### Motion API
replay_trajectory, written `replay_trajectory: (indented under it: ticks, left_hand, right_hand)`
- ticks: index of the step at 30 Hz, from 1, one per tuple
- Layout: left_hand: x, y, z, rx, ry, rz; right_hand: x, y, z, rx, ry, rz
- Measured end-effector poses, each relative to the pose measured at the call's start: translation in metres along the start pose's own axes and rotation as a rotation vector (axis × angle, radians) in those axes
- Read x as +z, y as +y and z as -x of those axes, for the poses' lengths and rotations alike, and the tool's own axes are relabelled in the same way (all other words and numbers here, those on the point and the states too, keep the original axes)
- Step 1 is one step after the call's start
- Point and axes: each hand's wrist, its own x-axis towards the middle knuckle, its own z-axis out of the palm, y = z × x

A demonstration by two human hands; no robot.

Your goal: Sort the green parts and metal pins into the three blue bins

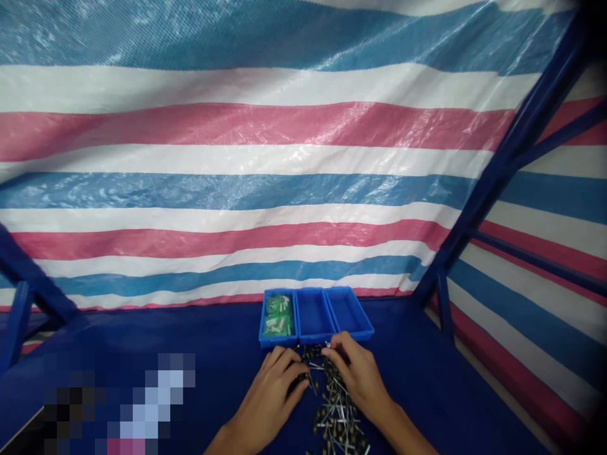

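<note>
A loose pile of thin metal pins with dark, rounded heads lies on the blue table between my hands. My left hand curves over the pile's left edge. Several dark-headed pins show between its thumb and bent fingers. At the pile's far end, my right hand pinches with thumb and index finger. A small shiny tip, which looks like the end of one pin, shows at that pinch. Just beyond my hands stands a blue bin holding green-and-clear packets with small white pieces inside.
Two more blue bins, a middle one and a right one, stand in the same row. The blue tabletop reaches back to a striped plastic sheet. Blue frame bars slope at the right. A pixelated patch covers the lower left.
</note>
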Motion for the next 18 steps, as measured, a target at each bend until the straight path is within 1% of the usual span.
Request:
replay_trajectory:
  ticks: [9, 18]
  left_hand:
    - [-0.0022, 0.0020, -0.0012, -0.008, -0.010, 0.007]
    - [-0.0005, 0.0000, 0.0002, -0.015, -0.004, 0.002]
  right_hand:
    - [-0.0002, 0.0002, 0.0007, -0.001, 0.011, -0.016]
    - [0.0004, -0.0001, 0.0003, -0.045, 0.038, -0.028]
